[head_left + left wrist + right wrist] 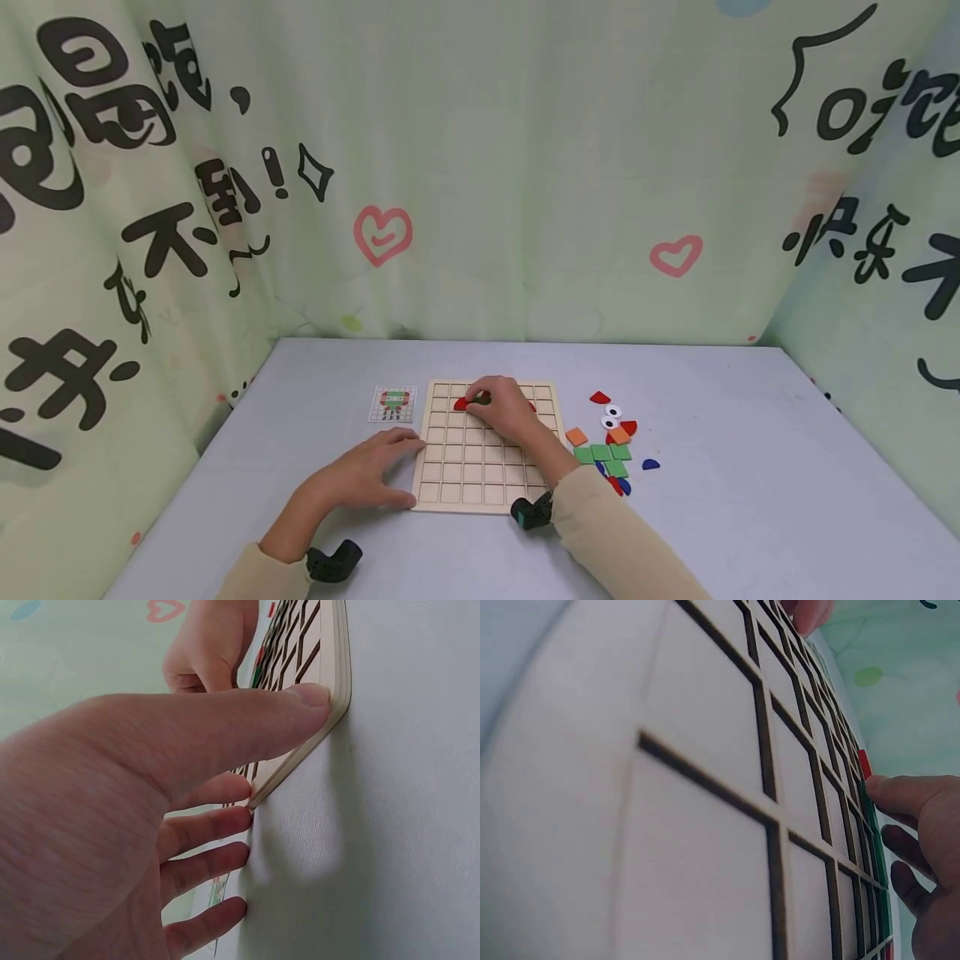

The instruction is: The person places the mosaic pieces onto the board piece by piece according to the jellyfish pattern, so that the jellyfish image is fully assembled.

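A square wooden grid board point(453, 475) lies on the table. At its upper left, the fingertips of my right hand point(502, 407) pinch a small red piece point(460, 404) with a rounded edge. Green pieces point(883, 889) sit along the board's far row, mostly covered by that hand in the head view. Another red piece point(532, 407) shows just past the hand. My left hand point(371, 471) rests against the board's left side, thumb point(307, 697) on the near corner and fingers spread along the edge.
Left of the board lies a pattern card point(393, 404) with a green and red figure. To the right are loose green squares point(602, 452), orange diamonds point(576, 436), blue half-rounds point(651, 464), red pieces point(599, 397) and two eye discs point(612, 412). Curtains surround the table.
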Demonstrator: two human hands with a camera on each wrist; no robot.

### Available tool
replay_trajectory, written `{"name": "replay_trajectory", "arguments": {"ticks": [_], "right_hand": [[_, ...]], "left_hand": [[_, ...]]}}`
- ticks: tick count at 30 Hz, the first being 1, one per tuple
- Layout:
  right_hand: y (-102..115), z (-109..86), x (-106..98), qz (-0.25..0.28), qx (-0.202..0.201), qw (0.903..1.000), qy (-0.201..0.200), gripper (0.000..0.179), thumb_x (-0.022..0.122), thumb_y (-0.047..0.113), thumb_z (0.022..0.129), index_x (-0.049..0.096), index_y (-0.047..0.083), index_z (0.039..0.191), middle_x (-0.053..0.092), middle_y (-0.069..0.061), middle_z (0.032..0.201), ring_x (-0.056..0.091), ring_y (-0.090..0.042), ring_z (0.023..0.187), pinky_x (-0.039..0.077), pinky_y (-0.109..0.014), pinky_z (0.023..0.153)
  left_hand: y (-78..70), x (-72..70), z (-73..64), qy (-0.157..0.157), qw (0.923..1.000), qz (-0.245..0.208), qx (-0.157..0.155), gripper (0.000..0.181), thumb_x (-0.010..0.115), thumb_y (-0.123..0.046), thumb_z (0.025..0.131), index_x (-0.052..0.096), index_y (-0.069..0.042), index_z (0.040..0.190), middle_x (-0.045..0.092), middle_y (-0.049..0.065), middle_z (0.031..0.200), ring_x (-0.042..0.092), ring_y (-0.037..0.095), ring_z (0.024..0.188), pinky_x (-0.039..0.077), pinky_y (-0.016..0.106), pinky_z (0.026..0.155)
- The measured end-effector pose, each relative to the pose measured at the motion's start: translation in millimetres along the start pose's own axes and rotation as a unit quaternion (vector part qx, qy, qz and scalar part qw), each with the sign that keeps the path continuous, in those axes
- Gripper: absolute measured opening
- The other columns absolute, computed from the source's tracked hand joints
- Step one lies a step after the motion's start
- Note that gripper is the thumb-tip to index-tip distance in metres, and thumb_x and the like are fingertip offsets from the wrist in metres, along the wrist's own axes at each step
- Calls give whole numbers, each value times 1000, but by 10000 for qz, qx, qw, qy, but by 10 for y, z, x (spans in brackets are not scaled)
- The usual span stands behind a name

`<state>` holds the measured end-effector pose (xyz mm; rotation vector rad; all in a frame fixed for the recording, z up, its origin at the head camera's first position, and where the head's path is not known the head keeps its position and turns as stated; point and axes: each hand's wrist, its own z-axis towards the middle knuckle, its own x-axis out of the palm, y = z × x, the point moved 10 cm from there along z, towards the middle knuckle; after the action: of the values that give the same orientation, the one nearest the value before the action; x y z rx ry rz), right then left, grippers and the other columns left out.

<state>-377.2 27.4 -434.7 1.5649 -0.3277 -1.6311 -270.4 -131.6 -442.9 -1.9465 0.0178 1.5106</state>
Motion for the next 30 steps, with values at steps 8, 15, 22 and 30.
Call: {"name": "replay_trajectory", "arguments": {"ticks": [8, 15, 22, 30], "right_hand": [[61, 37, 47, -75, -82, 9999, 78, 4, 71, 11, 86, 73, 11, 90, 71, -4, 103, 62, -16, 88, 53, -34, 82], [57, 55, 77, -76, 6, 9999, 130, 4, 71, 12, 87, 74, 9, 88, 71, -3, 105, 61, -19, 99, 52, -35, 88], [71, 38, 65, 33, -28, 9995, 311, 3, 71, 11, 87, 73, 9, 89, 70, -4, 108, 60, -19, 97, 53, -36, 87], [-13, -17, -22, -30, 99, 9995, 302, 7, 71, 15, 87, 73, 18, 93, 68, 0, 110, 56, -16, 90, 49, -34, 80]], "left_hand": [[10, 2, -4, -6, 10000, 4, -55, 73, 79, -38, 78, 49, -17, 141, 42, 10, 148, 36, 36, 139, 36, 57, 109], [6, 7, -1, 5, 10000, 3, -42, 73, 79, -39, 78, 49, -17, 141, 41, 10, 148, 35, 35, 140, 36, 57, 109], [-11, 2, -1, 16, 10000, -60, -28, 73, 79, -38, 78, 50, -16, 140, 42, 11, 147, 38, 34, 137, 38, 57, 108], [-11, -6, -6, -24, 10000, -37, 13, 73, 79, -37, 78, 49, -15, 141, 43, 10, 147, 39, 34, 137, 38, 56, 108]]}}
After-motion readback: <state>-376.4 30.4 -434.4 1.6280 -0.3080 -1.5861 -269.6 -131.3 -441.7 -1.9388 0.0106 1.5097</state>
